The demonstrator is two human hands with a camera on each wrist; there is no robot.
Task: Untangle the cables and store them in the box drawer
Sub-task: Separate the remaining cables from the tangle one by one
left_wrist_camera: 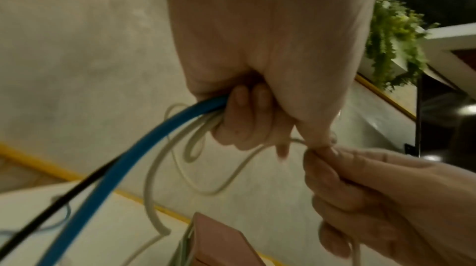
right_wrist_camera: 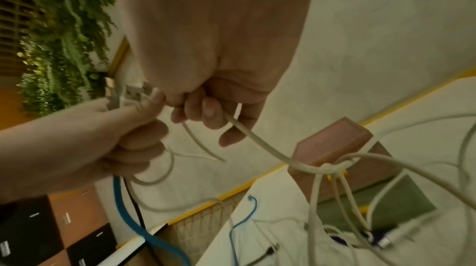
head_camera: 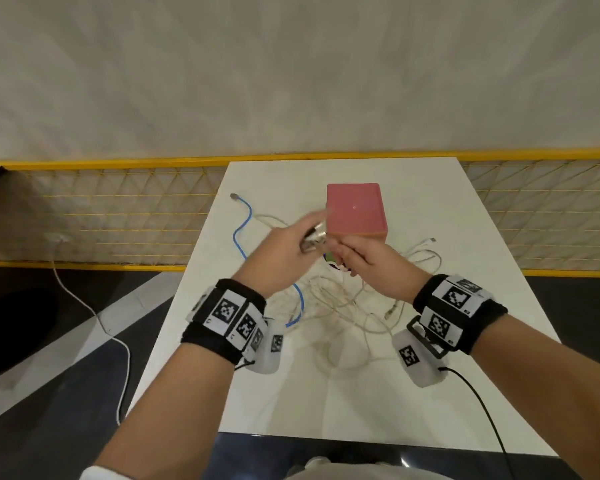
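Both hands are raised over the white table [head_camera: 430,341], just in front of the pink box [head_camera: 355,209]. My left hand [head_camera: 303,239] grips a bundle: the blue cable [left_wrist_camera: 144,148], a black cable [left_wrist_camera: 61,201] and white cables, with USB plugs [right_wrist_camera: 128,93] sticking out past its thumb. My right hand [head_camera: 347,259] pinches one white cable [right_wrist_camera: 255,138] right beside the left thumb. That cable runs down to a knot [right_wrist_camera: 332,166] of white cables. The rest of the tangle [head_camera: 340,306] lies on the table beneath my wrists. A green drawer [right_wrist_camera: 401,205] stands out from the box front.
A yellow mesh fence [head_camera: 118,216] runs behind the table. The blue cable's far plug [head_camera: 234,196] lies near the table's left edge. A white cord [head_camera: 94,313] trails on the dark floor at the left. Black cords hang from the wrist cameras.
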